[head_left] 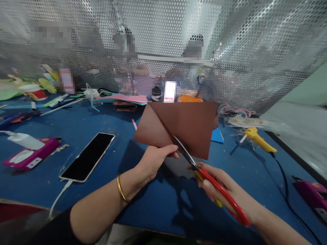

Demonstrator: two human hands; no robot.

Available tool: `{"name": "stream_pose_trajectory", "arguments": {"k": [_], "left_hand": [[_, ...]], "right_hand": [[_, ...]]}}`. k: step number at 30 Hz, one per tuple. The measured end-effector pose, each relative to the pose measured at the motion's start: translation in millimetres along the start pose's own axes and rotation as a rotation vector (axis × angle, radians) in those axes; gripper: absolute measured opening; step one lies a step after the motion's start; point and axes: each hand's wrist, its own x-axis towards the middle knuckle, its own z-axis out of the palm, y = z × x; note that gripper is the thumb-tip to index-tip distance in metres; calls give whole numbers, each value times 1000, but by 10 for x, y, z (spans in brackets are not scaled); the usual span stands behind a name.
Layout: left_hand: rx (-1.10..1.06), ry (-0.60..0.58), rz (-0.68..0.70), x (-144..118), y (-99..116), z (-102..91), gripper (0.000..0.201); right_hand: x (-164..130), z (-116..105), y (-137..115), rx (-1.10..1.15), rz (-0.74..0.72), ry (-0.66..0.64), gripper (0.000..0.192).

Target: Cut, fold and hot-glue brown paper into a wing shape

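The folded brown paper [184, 126] is held above the table [107, 115] in the left hand's [153, 160] closed grip, while red scissors [204, 173], clasped by the right hand [222, 190], are barely entered at its lower edge, most remaining uncut.

The brown paper sheet [184, 126] is folded, with a diagonal crease running across it, and is held up off the blue table, its lower edge pinched at the left. The red-handled scissors [206, 177] have their blades at that lower edge, pointing up-left into the paper
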Motion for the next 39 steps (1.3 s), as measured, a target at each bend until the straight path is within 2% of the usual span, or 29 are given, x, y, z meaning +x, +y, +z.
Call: {"name": "stream_pose_trajectory", "arguments": {"k": [4,7,11,16,22,27,30,35,39], "left_hand": [[-10,-18,-11,-21,11,19,26],[-17,-13,-16,-25,23,22,26],[-22,-7,-17,-25,26,19,26],[-20,-1,-41,-12,-1,11,26],[-47,-15,-57,0,-39,5,26],[-144,-13,-51,24,-50,23,17],[-227,35,-38,58,-33,20,23],[-289,197,51,100,-27,20,28],[-291,215,88,91,-42,44,25]], "right_hand": [[48,42,-45,-23,7,-5,55],[59,77,-23,-23,76,9,49],[68,96,30,12,124,12,50],[98,69,87,53,130,-37,49],[111,37,110,17,111,-34,49],[107,42,110,14,88,-33,48],[100,58,125,38,101,-16,51],[94,92,125,59,130,-1,60],[77,113,68,104,175,-8,59]]}}
